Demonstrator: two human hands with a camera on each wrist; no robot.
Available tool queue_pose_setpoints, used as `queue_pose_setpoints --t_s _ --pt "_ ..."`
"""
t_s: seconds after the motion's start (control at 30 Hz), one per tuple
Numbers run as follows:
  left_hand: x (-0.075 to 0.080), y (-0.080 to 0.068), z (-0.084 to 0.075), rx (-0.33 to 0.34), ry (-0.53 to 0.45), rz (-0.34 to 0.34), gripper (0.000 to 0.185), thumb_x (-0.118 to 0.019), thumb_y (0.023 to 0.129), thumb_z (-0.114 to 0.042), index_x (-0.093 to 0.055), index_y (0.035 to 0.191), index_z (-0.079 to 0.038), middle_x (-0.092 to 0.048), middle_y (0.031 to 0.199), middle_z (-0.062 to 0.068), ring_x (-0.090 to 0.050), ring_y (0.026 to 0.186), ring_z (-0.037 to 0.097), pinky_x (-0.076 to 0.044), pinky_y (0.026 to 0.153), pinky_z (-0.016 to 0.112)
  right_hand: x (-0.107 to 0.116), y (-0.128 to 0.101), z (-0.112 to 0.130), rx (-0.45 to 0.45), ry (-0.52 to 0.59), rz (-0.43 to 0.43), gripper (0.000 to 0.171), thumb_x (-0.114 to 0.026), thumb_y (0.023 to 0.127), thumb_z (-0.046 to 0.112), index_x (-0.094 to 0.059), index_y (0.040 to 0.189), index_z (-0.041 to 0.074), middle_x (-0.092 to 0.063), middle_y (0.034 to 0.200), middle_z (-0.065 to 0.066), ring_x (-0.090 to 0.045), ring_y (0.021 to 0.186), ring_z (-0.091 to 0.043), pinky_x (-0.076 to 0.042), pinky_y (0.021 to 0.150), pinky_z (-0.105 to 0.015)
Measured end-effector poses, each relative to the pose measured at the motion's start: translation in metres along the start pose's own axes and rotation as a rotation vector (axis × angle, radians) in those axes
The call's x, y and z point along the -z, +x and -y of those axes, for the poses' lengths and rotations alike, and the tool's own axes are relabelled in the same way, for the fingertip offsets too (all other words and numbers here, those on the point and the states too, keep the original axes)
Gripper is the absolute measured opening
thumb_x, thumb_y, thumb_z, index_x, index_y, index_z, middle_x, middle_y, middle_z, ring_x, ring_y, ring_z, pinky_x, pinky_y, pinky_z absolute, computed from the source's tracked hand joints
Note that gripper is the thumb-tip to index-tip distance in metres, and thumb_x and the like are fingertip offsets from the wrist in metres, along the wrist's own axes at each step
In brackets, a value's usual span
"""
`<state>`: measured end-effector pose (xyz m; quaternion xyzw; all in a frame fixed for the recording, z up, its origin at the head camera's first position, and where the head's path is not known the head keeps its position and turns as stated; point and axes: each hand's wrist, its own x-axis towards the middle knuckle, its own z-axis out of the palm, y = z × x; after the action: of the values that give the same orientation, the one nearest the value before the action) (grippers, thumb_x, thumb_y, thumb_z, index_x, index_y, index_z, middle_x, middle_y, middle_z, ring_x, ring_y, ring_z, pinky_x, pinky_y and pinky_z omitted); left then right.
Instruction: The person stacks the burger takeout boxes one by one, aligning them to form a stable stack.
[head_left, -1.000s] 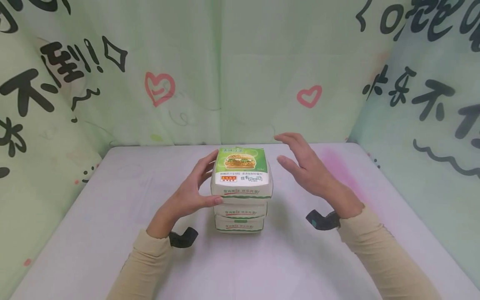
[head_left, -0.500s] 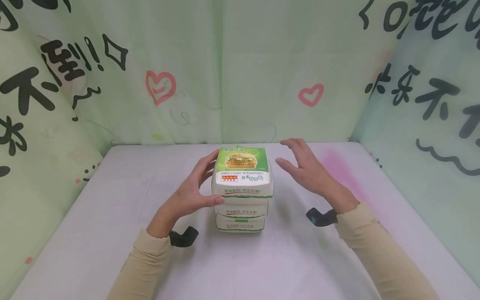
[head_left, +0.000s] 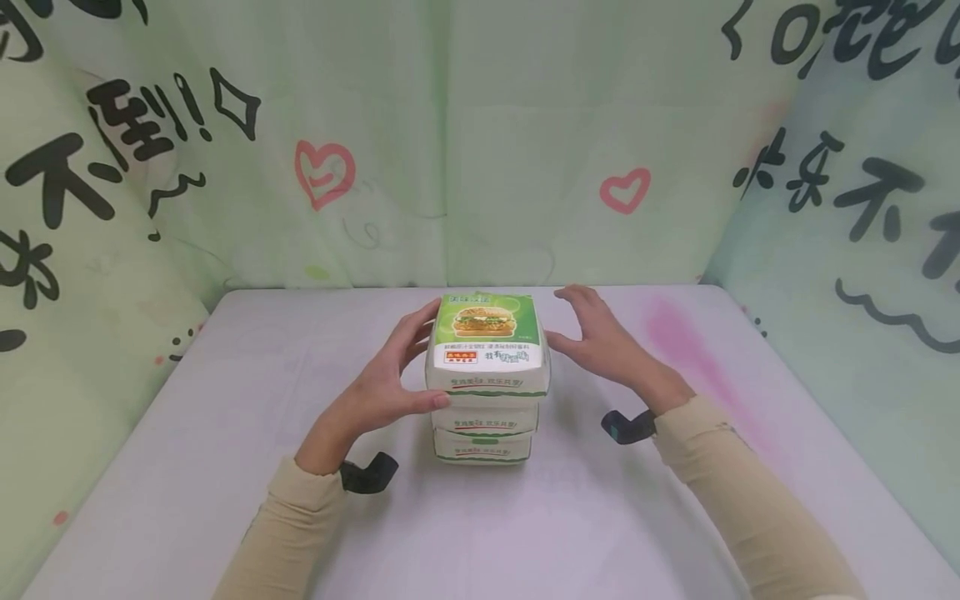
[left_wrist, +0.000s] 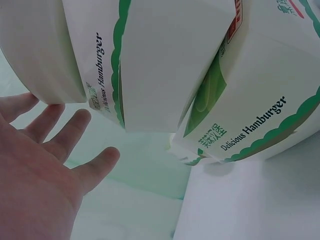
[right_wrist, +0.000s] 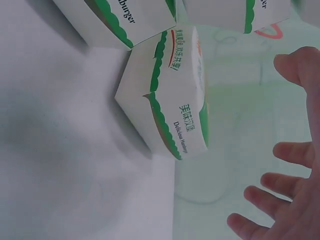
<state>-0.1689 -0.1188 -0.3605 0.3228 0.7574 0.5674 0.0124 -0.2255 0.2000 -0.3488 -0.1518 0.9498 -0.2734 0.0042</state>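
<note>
hands flank top burger box (head_left: 487,343) — left hand (head_left: 378,385) touching, right hand (head_left: 600,337) beside.

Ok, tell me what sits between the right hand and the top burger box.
Nothing: in the head view only a thin strip of bare table separates the right hand from the top burger box.

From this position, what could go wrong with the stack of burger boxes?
1. The top box sits slightly off line with the two boxes under it, so a sideways push might slide it off or tip the stack.
2. Only the left hand touches the top box; the right hand is open beside it. Uneven pressure could turn the box.
3. Squeezing could dent the box walls.
</note>
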Motion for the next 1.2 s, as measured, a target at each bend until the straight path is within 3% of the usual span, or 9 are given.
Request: queue_pose_setpoints --t_s 0.7,0.87,1.2 --pt "-0.001 0.001 0.000 0.003 0.008 0.002 0.102 -0.080 0.079 -0.023 -0.017 0.158 -0.031 -0.022 0.162 -0.005 -0.027 0.149 0.023 -0.025 0.122 0.053 -0.037 0.031 -0.006 -0.028 -0.022 0.005 0.082 -0.062 0.092 0.043 -0.024 0.156 0.009 -0.006 0.165 -0.021 -0.011 0.151 -0.045 -0.024 0.115 -0.069" --pt "-0.001 0.001 0.000 0.004 -0.001 0.007 0.102 -0.081 0.079 -0.025 -0.017 0.158 -0.032 -0.022 0.162 -0.006 -0.028 0.148 0.022 -0.025 0.122 0.053 -0.042 0.035 -0.004 -0.001 -0.031 0.015 0.078 -0.058 0.094 0.042 -0.026 0.155 0.006 -0.009 0.164 -0.023 -0.009 0.152 -0.044 -0.020 0.117 -0.069" --pt "0.000 0.000 0.002 0.004 0.001 0.007 0.103 -0.082 0.078 -0.027 -0.017 0.158 -0.031 -0.022 0.162 -0.007 -0.028 0.148 0.022 -0.026 0.122 0.052 -0.050 0.038 -0.002 0.046 0.060 0.023 0.068 -0.058 0.096 0.035 -0.032 0.154 0.009 -0.019 0.162 -0.022 -0.008 0.153 -0.041 -0.015 0.120 -0.066"
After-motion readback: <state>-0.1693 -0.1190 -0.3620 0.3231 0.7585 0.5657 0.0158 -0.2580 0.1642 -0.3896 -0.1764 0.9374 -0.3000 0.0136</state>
